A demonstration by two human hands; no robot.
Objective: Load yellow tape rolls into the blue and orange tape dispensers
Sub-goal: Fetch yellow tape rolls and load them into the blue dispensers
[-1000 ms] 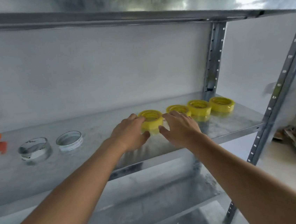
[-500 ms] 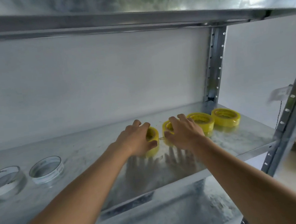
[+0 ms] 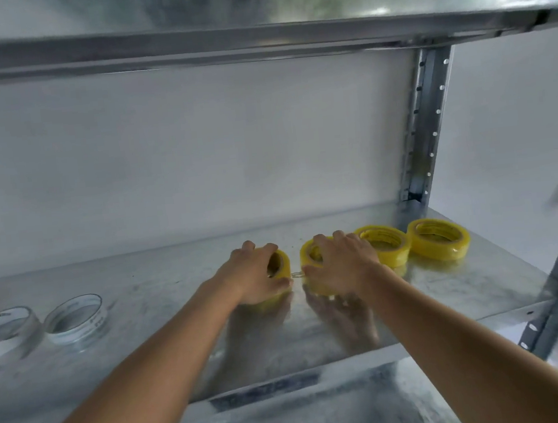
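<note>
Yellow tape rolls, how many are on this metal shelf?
4. One yellow tape roll in the left hand, one under the right hand, two lying flat at right.

Galvanized metal shelf (image 3: pixel 167 343), shiny. On it at right: two yellow tape rolls (image 3: pixel 439 239) lying flat, side by side; two more yellow rolls (image 3: pixel 281 262) left of them, tilted up. Far left: two clear tape rolls (image 3: pixel 75 319), flat.

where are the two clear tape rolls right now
In the head view, the two clear tape rolls lie side by side at the shelf's far left, well apart from the left hand.
</note>
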